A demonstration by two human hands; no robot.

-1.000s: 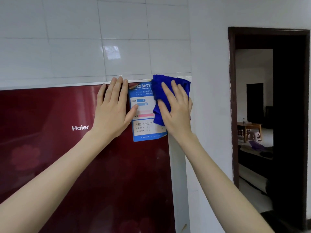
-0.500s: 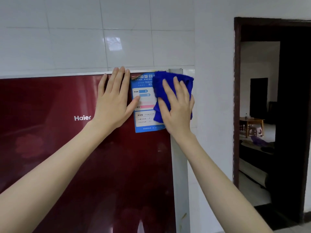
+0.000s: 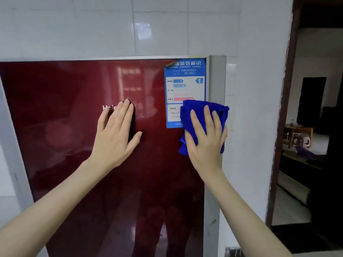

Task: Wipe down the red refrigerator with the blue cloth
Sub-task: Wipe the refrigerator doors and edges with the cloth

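Left hand [image 3: 116, 138]: flat, now lower on red refrigerator [image 3: 74, 164] | right hand [image 3: 206, 143]: flat, blue cloth [image 3: 196, 110] pressed lower, energy label [image 3: 185, 80] bottom corner

The red refrigerator door [image 3: 65, 164] is our carrying surface. A blue energy label [image 3: 185, 84] sits at its upper right; the blue cloth [image 3: 197, 106] overlaps the label's lower right corner under our right hand [image 3: 206, 143].
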